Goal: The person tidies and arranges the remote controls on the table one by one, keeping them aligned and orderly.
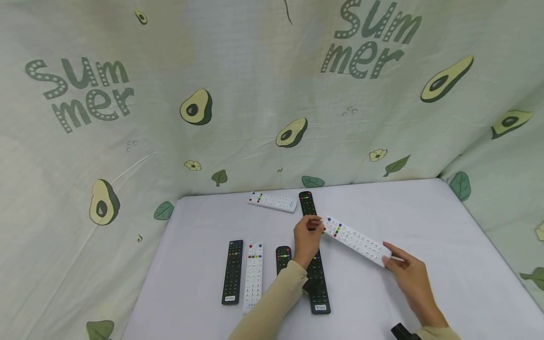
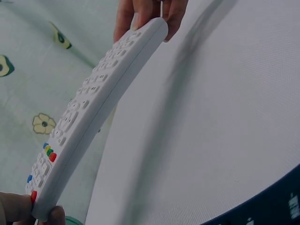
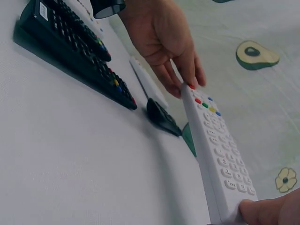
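A white remote control (image 1: 356, 241) with coloured buttons near one end is held up over the table, slanting between both hands. My left hand (image 1: 308, 240) pinches the end by the coloured buttons, thumb on the button face in the left wrist view. At the opposite end, my right hand (image 1: 411, 278) grips the remote between thumb and fingers; the right wrist view shows that thumb (image 3: 267, 212) on the front face. Beneath the left hand and wrist lies a long black remote (image 1: 319, 288), partly covered. Another black remote (image 1: 307, 202) reaches out behind the left hand.
Left of the left forearm lie a black remote (image 1: 232, 272), a white remote (image 1: 253, 274) and a shorter-looking black one (image 1: 283, 257) partly hidden by the sleeve. One more white remote (image 1: 272, 201) lies near the back edge. A patterned cloth (image 1: 238, 94) hangs behind the white table (image 1: 187, 264).
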Action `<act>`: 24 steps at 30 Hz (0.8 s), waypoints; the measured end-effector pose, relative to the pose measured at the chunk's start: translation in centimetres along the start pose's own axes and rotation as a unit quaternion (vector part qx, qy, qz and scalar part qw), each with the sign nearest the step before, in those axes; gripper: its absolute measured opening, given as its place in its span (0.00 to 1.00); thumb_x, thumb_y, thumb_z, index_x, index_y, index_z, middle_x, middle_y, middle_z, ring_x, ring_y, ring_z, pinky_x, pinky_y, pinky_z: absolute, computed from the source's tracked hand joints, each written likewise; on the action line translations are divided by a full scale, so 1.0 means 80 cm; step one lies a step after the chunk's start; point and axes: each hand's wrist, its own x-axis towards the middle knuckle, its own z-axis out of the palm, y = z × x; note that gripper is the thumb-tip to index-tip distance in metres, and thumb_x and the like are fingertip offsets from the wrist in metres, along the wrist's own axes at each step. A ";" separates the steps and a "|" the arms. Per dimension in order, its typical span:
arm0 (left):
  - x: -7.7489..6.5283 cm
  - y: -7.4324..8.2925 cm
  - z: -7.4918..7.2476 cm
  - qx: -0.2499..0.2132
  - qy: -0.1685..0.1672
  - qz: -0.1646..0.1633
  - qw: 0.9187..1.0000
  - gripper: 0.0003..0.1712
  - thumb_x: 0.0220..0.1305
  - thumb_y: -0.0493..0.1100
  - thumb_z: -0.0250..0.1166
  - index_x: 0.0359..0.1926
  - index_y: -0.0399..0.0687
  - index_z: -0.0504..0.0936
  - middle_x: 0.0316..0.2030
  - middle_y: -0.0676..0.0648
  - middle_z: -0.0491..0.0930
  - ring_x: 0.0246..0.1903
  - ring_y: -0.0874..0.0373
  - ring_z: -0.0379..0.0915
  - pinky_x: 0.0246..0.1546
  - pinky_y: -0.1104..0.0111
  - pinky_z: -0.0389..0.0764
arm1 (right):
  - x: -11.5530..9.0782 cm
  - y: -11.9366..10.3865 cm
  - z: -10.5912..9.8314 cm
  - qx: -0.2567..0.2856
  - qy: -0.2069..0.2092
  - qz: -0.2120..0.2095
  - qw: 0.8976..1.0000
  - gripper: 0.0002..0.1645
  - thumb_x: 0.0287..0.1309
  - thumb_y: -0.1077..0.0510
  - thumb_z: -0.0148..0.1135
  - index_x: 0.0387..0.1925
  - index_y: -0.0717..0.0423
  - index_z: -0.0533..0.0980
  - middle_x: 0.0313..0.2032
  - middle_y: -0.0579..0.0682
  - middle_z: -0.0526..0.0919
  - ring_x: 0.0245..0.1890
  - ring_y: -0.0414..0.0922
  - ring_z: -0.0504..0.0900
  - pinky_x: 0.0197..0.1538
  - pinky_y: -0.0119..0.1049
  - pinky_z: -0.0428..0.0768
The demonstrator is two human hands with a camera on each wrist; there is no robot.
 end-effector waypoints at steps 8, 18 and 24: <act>0.000 0.000 -0.011 -0.010 -0.013 -0.011 1.000 0.13 0.58 0.30 0.61 0.44 0.46 0.79 0.38 0.57 0.77 0.35 0.63 0.74 0.33 0.73 0.80 | -0.013 -0.002 0.006 -0.004 -0.052 0.024 0.998 0.32 0.58 0.51 0.61 0.63 0.51 0.67 0.56 0.55 0.68 0.46 0.41 0.75 0.39 0.25 0.78; 0.000 0.000 -0.021 0.009 -0.075 -0.007 0.997 0.13 0.59 0.33 0.61 0.40 0.55 0.80 0.37 0.58 0.76 0.36 0.63 0.73 0.34 0.73 0.79 | -0.034 0.004 0.004 -0.026 -0.089 0.013 0.996 0.33 0.55 0.50 0.64 0.61 0.55 0.66 0.56 0.57 0.69 0.50 0.48 0.73 0.39 0.24 0.77; -0.001 0.004 -0.022 0.013 -0.086 -0.019 0.996 0.12 0.59 0.33 0.62 0.40 0.54 0.80 0.37 0.59 0.77 0.36 0.63 0.73 0.33 0.73 0.80 | -0.044 0.008 0.003 -0.015 -0.114 0.031 0.993 0.36 0.53 0.47 0.66 0.60 0.54 0.66 0.55 0.57 0.70 0.48 0.43 0.75 0.40 0.25 0.76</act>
